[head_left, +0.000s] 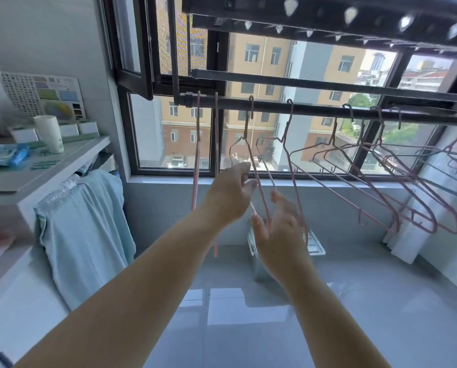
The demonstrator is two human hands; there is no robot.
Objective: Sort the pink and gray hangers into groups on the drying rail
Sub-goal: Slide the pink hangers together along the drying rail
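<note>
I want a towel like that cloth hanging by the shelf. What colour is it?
The cloth is pale blue-green; the head view shows it best.

Left stretch: dark metal drying rail is bare for you between two edge-on pink wire hangers and the next hook.
Right stretch: overlapping pink hangers block you.
Overhead: black perforated rack sits close.

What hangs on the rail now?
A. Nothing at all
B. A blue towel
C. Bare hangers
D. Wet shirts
C: the hangers hook onto the rail and carry no clothes, while the towel hangs below the shelf at the left.
</note>
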